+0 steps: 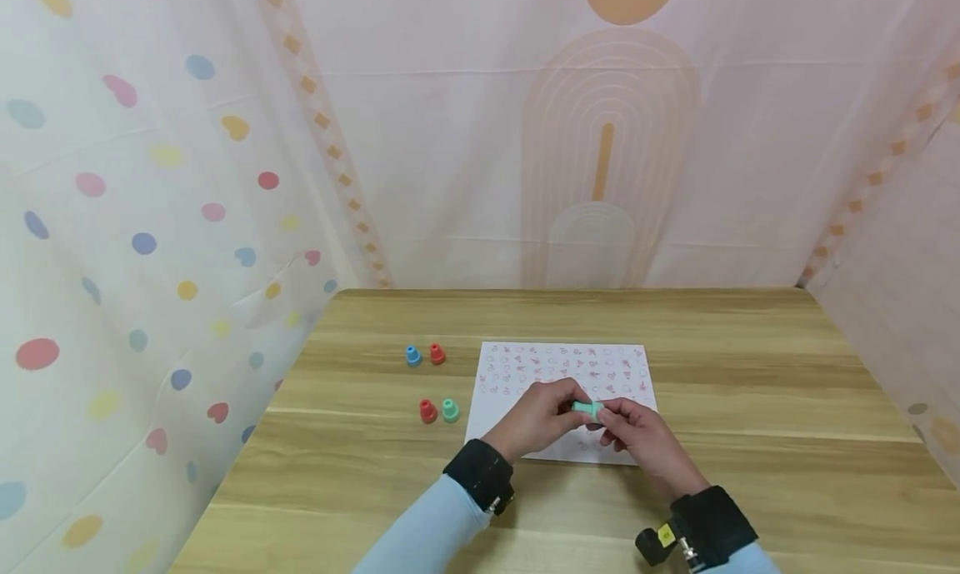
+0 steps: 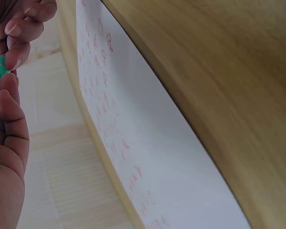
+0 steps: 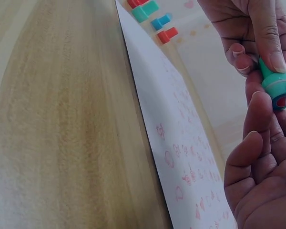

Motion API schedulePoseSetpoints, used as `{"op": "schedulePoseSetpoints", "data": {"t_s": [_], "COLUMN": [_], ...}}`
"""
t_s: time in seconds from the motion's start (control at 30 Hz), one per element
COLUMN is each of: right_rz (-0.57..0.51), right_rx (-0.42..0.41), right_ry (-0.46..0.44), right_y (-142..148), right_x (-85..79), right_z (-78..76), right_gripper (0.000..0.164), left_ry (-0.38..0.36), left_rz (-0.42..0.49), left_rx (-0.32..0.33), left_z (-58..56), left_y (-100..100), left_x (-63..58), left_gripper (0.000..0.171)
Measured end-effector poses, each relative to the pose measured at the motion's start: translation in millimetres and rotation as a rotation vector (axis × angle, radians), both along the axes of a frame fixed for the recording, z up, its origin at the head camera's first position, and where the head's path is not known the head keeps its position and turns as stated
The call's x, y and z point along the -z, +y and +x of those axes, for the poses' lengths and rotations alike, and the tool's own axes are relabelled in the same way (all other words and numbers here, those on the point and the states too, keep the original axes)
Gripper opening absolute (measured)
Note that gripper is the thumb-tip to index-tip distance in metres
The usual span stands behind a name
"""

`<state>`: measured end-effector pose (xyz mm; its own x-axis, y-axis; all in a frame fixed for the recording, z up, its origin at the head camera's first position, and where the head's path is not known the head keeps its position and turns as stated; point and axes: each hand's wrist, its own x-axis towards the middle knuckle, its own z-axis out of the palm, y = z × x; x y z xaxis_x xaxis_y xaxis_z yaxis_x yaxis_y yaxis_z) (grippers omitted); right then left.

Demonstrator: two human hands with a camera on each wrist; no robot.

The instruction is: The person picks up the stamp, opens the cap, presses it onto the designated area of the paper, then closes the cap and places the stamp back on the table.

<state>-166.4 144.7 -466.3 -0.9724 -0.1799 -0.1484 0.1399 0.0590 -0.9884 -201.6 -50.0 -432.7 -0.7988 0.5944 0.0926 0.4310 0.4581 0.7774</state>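
A green toy stamp [image 1: 587, 408] is pinched between both hands over a white sheet of paper [image 1: 495, 424]. My left hand [image 1: 536, 416] holds its handle end from the left, as the right wrist view shows. The thumb and fingers of my right hand [image 1: 647, 442] grip the wider end. In the right wrist view the stamp [image 3: 276, 83] shows a red face inside its lower rim. Rows of small red prints [image 3: 188, 176] cover the far part of the sheet. Some lower prints sit behind the hands in the head view.
Left of the paper stand several more stamps: a blue one [image 1: 413, 356] and a red one [image 1: 437, 353] farther back, another red one [image 1: 427, 411] and a green one [image 1: 450, 410] nearer. The wooden table [image 1: 750, 374] meets a patterned curtain [image 1: 450, 182] behind.
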Motion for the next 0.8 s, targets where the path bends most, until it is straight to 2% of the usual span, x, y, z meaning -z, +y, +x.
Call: {"op": "schedulePoseSetpoints", "data": {"t_s": [0.47,0.67,0.8], "right_rz": [0.025,0.039,0.083], "right_rx": [0.021,0.03,0.037], "right_ry": [-0.035,-0.045,-0.018], "right_y": [-3.0,-3.3,-1.6], "right_x": [-4.5,-8.6,-10.4], "right_z": [1.8,2.5,2.9], "right_gripper": [0.035,0.038,0.039], "left_ry": [0.012,0.018,0.018], "left_rz": [-0.041,-0.049,-0.056], "left_rx": [-0.01,-0.026,-0.043], "left_z": [-2.4,-3.8,-5.9], "left_y": [1.4,-0.4,-3.1], "left_x": [3.1,0.3,-3.2], "left_gripper": [0.01,0.011,0.013]}}
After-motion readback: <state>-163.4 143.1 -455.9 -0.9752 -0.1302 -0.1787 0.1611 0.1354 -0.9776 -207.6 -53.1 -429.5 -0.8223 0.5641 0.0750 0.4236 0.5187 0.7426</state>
